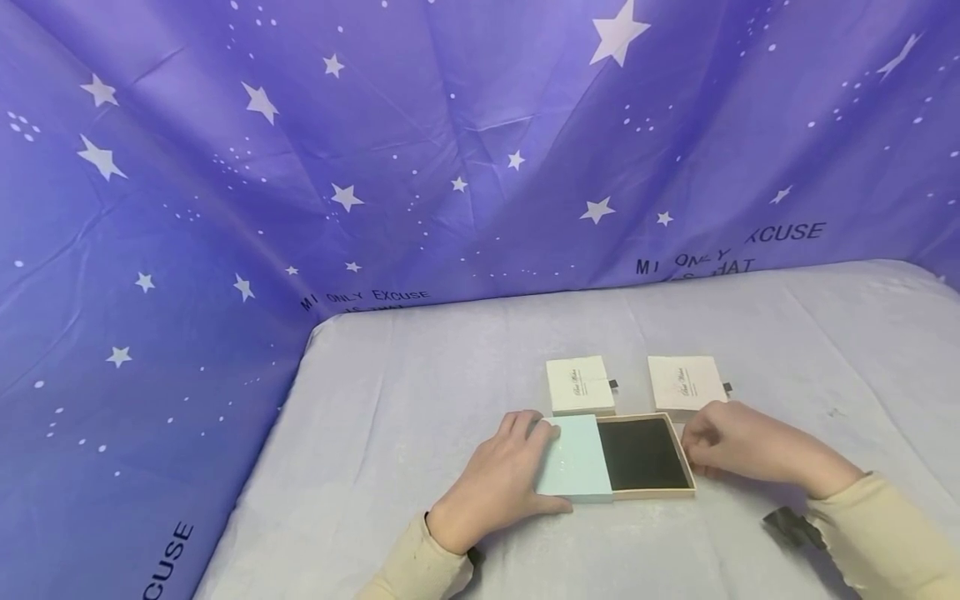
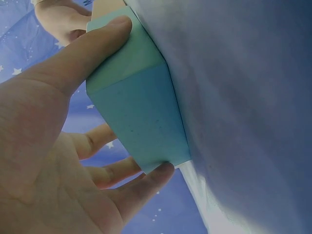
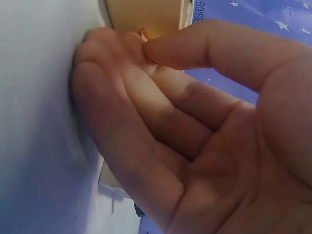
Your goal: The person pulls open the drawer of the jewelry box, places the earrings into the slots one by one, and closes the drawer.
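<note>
A light-blue sliding gift box lies on the cloth-covered table, its outer sleeve point(image 1: 573, 458) at the left and its tan-edged drawer point(image 1: 652, 495) pulled partway out to the right. Inside the drawer is a black lining point(image 1: 645, 454). My left hand point(image 1: 498, 473) grips the sleeve, thumb on the near side and fingers at the far side; the left wrist view shows the sleeve's closed blue end point(image 2: 139, 117) facing the palm. At the drawer's right end point(image 3: 146, 14), my right hand point(image 1: 742, 447) pinches a small tab between thumb and index finger, the other fingers curled beside it.
Behind the blue box stand a cream box point(image 1: 581, 383) and a pale pinkish box point(image 1: 684, 382), each with printed lettering and a small dark tab on its right side. A purple-blue star-printed curtain point(image 1: 450, 233) hangs along the table's back and left edges.
</note>
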`<state>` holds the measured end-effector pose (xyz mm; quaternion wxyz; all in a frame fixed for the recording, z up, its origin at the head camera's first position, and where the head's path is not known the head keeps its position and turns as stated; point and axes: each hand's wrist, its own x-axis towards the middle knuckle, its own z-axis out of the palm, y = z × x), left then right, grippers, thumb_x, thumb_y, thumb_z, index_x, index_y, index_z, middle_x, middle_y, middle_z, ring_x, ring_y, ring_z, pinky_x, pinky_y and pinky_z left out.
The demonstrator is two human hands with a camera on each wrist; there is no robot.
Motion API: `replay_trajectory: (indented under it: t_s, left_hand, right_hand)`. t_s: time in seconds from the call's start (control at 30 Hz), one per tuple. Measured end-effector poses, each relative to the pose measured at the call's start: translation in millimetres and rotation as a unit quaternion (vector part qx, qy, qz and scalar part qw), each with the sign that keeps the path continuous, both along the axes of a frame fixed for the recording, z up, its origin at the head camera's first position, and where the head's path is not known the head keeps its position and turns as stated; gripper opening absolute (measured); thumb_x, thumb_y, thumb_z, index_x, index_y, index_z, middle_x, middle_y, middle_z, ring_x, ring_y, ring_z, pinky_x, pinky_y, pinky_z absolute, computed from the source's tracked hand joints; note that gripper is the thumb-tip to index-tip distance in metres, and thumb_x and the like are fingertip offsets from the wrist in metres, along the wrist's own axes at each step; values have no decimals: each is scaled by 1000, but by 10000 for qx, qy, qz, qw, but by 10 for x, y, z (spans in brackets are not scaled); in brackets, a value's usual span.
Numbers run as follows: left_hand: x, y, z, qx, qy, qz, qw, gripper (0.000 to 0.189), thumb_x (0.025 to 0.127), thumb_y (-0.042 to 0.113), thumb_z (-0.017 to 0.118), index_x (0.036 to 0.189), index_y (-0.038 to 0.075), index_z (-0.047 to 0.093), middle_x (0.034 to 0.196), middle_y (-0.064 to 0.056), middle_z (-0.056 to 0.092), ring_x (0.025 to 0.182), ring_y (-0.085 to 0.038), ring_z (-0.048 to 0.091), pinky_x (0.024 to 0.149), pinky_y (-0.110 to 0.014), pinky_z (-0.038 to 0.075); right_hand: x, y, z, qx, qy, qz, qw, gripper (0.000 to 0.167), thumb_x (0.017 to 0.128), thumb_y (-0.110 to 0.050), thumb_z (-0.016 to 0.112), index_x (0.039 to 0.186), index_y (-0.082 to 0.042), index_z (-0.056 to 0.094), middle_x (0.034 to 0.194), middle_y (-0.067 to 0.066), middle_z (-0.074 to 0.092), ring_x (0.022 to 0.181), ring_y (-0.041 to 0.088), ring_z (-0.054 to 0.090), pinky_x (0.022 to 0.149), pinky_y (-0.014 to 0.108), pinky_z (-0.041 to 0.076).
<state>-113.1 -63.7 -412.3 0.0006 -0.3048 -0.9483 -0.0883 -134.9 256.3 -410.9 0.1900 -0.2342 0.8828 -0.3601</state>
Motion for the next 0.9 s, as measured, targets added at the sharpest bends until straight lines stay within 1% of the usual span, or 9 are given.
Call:
replay_trajectory:
  t_s: [0.2, 0.3, 0.4, 0.5, 0.57, 0.6, 0.77, 0.83, 0.9]
  left_hand:
    - [7, -5, 8, -2, 40, -30, 10000, 83, 69, 58, 83, 130, 13, 52, 132, -6, 50, 124, -22, 48, 84, -31, 56]
    - [10, -3, 8, 1, 34, -39, 10000, 83, 69, 58, 83, 130, 13, 52, 132, -6, 50, 124, -22, 48, 84, -31, 56]
    - [14, -1, 5, -3, 19, -36, 10000, 83, 69, 58, 83, 130, 13, 52, 132, -6, 50, 124, -22, 48, 83, -30, 56]
    - [16, 2, -2, -11, 17, -38, 10000, 82, 69, 58, 83, 130, 13, 52, 131, -5, 50, 123, -21, 48, 83, -30, 56]
    - [18, 5, -8, -7, 12, -52, 10000, 82, 69, 58, 83, 130, 13, 52, 131, -5, 51, 123, -21, 48, 82, -29, 55]
    - [19, 5, -12, -4, 14, -56, 10000, 81, 70, 58, 83, 129, 13, 52, 131, -5, 51, 122, -21, 48, 82, -29, 55]
    - [20, -2, -10, -31, 39, -27, 10000, 82, 69, 58, 83, 129, 12, 52, 130, -5, 51, 123, -21, 48, 82, -28, 55]
    - [16, -5, -5, -42, 52, -14, 10000, 82, 69, 58, 83, 129, 12, 52, 130, -6, 51, 123, -22, 48, 82, -28, 55]
    - [11, -5, -2, -42, 59, -17, 10000, 82, 69, 58, 83, 129, 12, 52, 130, -6, 51, 123, -21, 48, 82, -29, 55]
  right_hand:
    - [9, 4, 18, 53, -20, -29, 10000, 20, 84, -6, 62, 66, -14, 59, 61, -10, 57, 56, 2, 49, 54, 22, 44]
    - [9, 24, 24, 119, 131, 12, 9998, 19, 83, -4, 62, 67, -15, 58, 63, -12, 55, 57, 0, 47, 54, 21, 42]
    - [5, 83, 47, 239, 380, 86, 9990, 18, 82, -3, 62, 74, -19, 67, 70, -14, 59, 63, -2, 48, 58, 22, 44]
    - [8, 172, 87, 328, 562, 92, 9978, 17, 87, -6, 63, 88, -19, 74, 83, -14, 67, 71, -4, 53, 63, 23, 49]
    - [15, 237, 118, 412, 683, -16, 9968, 12, 90, -11, 65, 95, -16, 75, 87, -12, 69, 75, -5, 54, 65, 23, 51]
    - [14, 266, 134, 482, 778, -84, 9958, 11, 91, -13, 65, 96, -16, 75, 87, -13, 69, 75, -6, 55, 66, 23, 51]
    - [-9, 426, 206, 880, 1300, -478, 9864, 7, 91, -17, 69, 95, -18, 74, 82, -16, 67, 77, -8, 55, 69, 26, 52]
    - [-20, 513, 225, 961, 1474, -619, 9824, 7, 90, -15, 71, 96, -17, 74, 85, -14, 69, 79, -9, 55, 70, 27, 53]
    - [-23, 605, 234, 1004, 1577, -811, 9790, 10, 88, -14, 72, 98, -13, 74, 89, -8, 72, 80, -11, 55, 70, 26, 54]
